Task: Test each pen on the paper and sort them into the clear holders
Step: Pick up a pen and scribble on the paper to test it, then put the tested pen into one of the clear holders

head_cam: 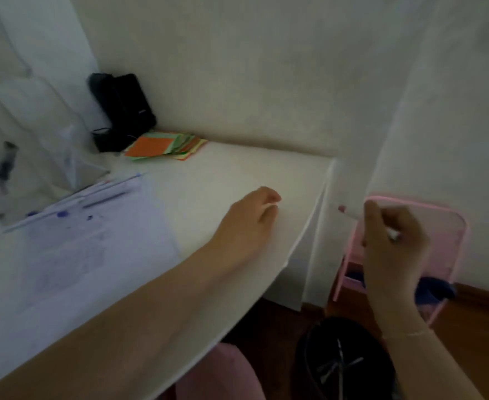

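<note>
The right hand [393,249] was out past the right edge of the white desk [237,168], over a pink wire-mesh basket [451,246] standing on the brown wooden floor [482,321]. Its fingers were curled round a slim white pen with a pinkish-red end [350,213], the coloured end pointing left toward the desk edge. The left hand [249,223] rested on the desktop near that same edge, fingers loosely bent and holding nothing, its forearm lying diagonally across the surface.

To the left, a white sheet of paper with blue ink scribbles and blots [87,246] lay flat on the desk. Several thin pens with white and blue barrels [93,194] lay together across its far edge. Just behind them, at the frame's left side, stood the clear plastic holders [35,145]; the picture was blurred there, but dark pen-like shapes seemed to stand inside one of them.

Farther back by the cream wall sat a black pouch-like object [125,108], and beside it a loose stack of orange, green and yellow square paper notes [165,145]. Below the desk, near the bottom of the view, was a round black bin holding a few thin sticks [341,362].
</note>
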